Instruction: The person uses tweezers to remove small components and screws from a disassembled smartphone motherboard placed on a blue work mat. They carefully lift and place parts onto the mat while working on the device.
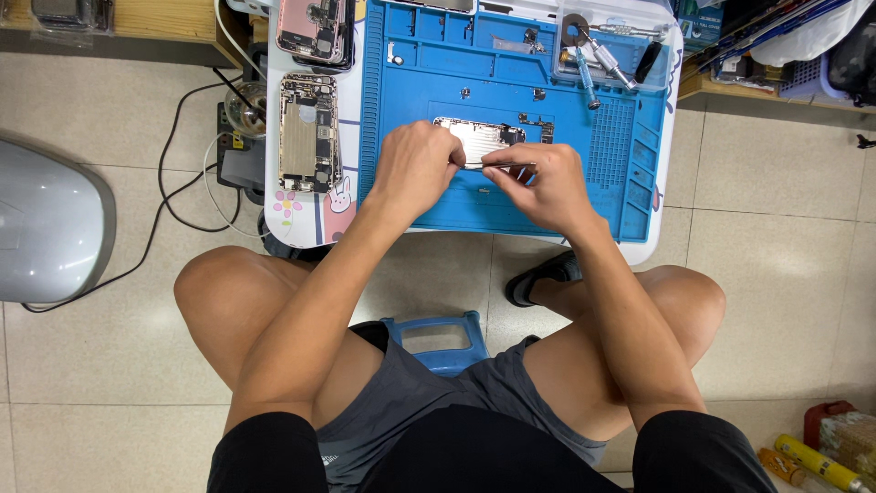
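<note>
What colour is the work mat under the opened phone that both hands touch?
The work mat is bright blue, seen best in the head view.

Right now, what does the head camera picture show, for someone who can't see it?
Two bare hands work on an opened phone on a blue repair mat: the left hand steadies it, the right hand holds thin metal tweezers. Another opened phone lies left of the mat.

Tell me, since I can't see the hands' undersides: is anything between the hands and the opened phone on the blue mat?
Nothing visible. The left hand rests on the opened phone, and the right hand holds thin tweezers to its near edge on the blue mat.
</note>
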